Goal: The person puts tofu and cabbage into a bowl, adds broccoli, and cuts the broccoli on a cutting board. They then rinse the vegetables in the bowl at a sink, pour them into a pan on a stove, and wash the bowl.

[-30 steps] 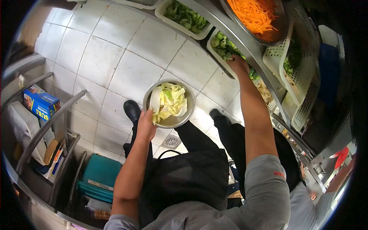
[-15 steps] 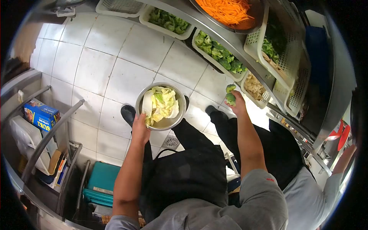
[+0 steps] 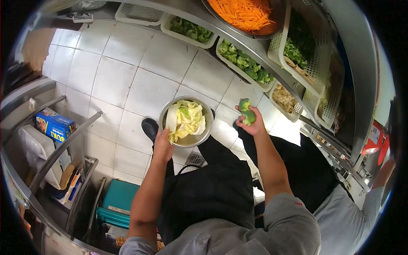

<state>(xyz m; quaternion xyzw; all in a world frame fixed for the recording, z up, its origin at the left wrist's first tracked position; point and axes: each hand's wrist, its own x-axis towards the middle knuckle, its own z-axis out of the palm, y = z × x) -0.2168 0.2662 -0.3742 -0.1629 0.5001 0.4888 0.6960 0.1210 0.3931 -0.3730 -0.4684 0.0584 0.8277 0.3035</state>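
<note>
My left hand (image 3: 162, 145) grips the near-left rim of a round metal bowl (image 3: 207, 111), held level above the floor. Pale yellow-green cabbage leaves (image 3: 188, 120) lie in the bowl. To the right of it, my right hand (image 3: 254, 123) holds broccoli florets (image 3: 246, 111) in its fingers, palm partly up. A gap separates the florets from the bowl's rim. Up and to the right is a white basket full of broccoli (image 3: 244, 63), and beside that one of pale sliced pieces (image 3: 283, 98) whose kind I cannot make out.
Shredded carrots (image 3: 242, 13) fill a metal bowl on the steel shelf above. A basket of green vegetables (image 3: 191, 32) and one of chopped greens (image 3: 297, 49) are nearby. At left stands a metal rack (image 3: 63, 144) with a blue box (image 3: 55, 124). A co-worker (image 3: 340, 221) stands close at right.
My right hand has moved left and slightly down with the broccoli, away from the baskets and closer to the bowl. The whole view has shifted a little.
</note>
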